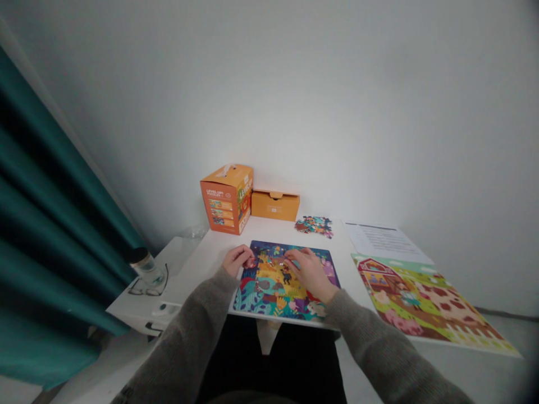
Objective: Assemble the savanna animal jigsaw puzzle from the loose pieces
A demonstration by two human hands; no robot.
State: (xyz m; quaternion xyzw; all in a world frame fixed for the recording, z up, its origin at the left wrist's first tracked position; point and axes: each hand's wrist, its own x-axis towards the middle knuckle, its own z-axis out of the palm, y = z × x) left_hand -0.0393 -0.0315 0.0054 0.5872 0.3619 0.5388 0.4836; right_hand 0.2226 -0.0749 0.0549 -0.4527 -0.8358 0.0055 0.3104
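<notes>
A colourful jungle puzzle (269,286) lies flat near the table's front edge. At its left edge is my left hand (238,260), fingers curled together, with a small reddish patch at the fingertips that may be a piece or part of the picture. Over the upper right part of the puzzle, my right hand (309,272) reaches inward with its fingertips close to the surface. Whatever those fingertips pinch is too small to make out. Loose puzzle pieces (315,225) are heaped behind the puzzle, to the right.
An orange puzzle box (227,199) and an open orange carton (275,206) stand at the back. Right are printed sheets (385,241) and a farm picture (425,303). Left, a lower cabinet holds a jar (147,268) and glasses (151,291).
</notes>
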